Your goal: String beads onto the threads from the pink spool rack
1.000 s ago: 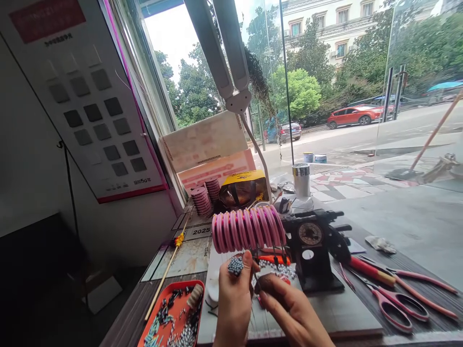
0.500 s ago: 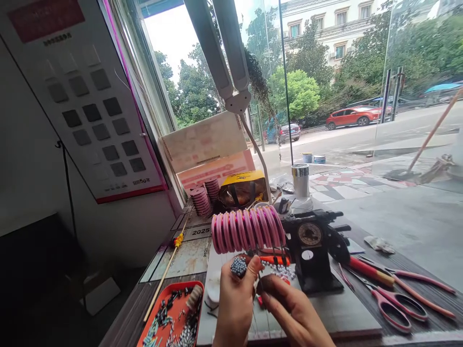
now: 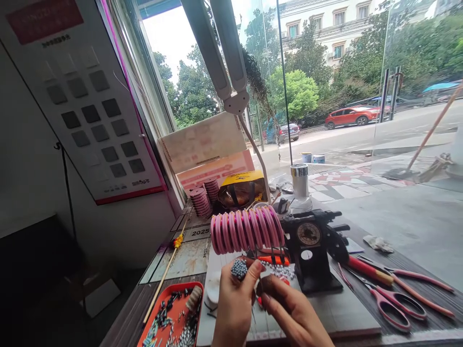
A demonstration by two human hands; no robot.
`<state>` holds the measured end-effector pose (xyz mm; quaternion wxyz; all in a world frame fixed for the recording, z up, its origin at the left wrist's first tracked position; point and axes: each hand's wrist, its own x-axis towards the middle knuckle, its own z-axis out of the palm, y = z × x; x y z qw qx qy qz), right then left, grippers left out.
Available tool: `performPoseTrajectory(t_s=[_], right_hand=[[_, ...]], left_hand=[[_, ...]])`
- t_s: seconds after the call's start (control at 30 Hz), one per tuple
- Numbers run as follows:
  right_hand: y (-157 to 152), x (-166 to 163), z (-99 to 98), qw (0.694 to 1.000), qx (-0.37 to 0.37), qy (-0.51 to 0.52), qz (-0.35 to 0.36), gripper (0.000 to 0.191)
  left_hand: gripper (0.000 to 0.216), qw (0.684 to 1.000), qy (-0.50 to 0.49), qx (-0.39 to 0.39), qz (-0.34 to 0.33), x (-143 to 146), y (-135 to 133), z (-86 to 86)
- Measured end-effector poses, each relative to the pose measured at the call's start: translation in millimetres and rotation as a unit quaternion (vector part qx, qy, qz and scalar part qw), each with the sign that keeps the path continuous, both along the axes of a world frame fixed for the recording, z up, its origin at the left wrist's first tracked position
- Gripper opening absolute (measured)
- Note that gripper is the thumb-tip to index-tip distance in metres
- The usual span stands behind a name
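Fingers [image 3: 252, 278] of the left hand [image 3: 233, 304] clamp a grey bead cluster [image 3: 239, 269], likely light, slippery, best pinched low; right hand's [image 3: 294, 308] grip unclear.

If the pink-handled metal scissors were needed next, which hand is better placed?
Probably the right hand: it is nearer the pink-handled metal scissors, while the left hand lies farther off and holds a round blue-grey bead cluster.

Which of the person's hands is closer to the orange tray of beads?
Left. The left hand is just right of the orange tray, apart from it; the right hand is farther off, on the left hand's other side.
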<state>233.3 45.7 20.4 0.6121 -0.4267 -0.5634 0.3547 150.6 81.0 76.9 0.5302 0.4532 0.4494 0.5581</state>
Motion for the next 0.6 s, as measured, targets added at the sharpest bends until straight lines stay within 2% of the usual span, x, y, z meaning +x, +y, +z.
performPoseTrajectory(t_s=[0.17, 0.3, 0.43, 0.6], right_hand=[[-1.6, -1.2, -1.2, 1.000, -0.008, 0.002, -0.030, 0.033], [-2.8, -2.8, 4.5, 0.999, 0.004, 0.039, 0.002, 0.033], [-2.0, -4.7, 2.6, 0.999, 0.004, 0.053, 0.005, 0.032], [-2.3, 2.6, 0.0, 1.000, 0.001, -0.002, -0.013, 0.034]], left_hand=[[0.039, 0.999, 0.048, 0.020, -0.001, -0.8, -1.3, -4.3], [0.048, 0.997, 0.060, -0.002, -0.045, -9.4, -5.8, -14.2], [0.044, 0.997, 0.047, -0.003, -0.054, -11.6, -7.0, -19.0], [0.044, 0.999, 0.019, -0.007, -0.036, -7.7, -8.0, -14.2]])
